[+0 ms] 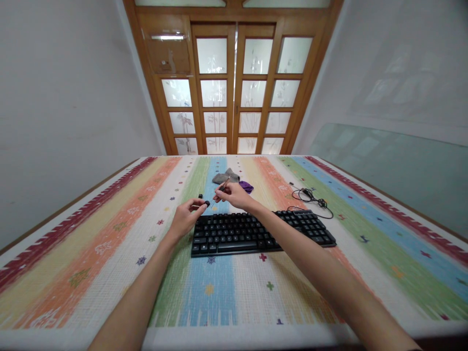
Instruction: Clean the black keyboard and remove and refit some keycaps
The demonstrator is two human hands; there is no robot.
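Between the fingertips of my left hand (186, 214) is a small black keycap (207, 203), pinched just beyond the keyboard's far left corner. My right hand (234, 194) is closed around a thin stick-like tool (222, 188) with a dark part near the fingers; its slender end points at the keycap. Whether that end touches the keycap, I cannot tell. Another black keycap (201, 196) lies on the cloth beyond my left fingers. Under my right forearm lies a black keyboard (234, 236), its middle right part hidden by the arm.
Beyond my right hand lie a grey cloth (227, 174) and a purple cloth (246, 186). A black cable (310, 199) is loosely coiled behind the keyboard's right end. A striped tablecloth (109, 243) covers the table. Wooden glass-paned doors (236, 87) stand past the far edge.
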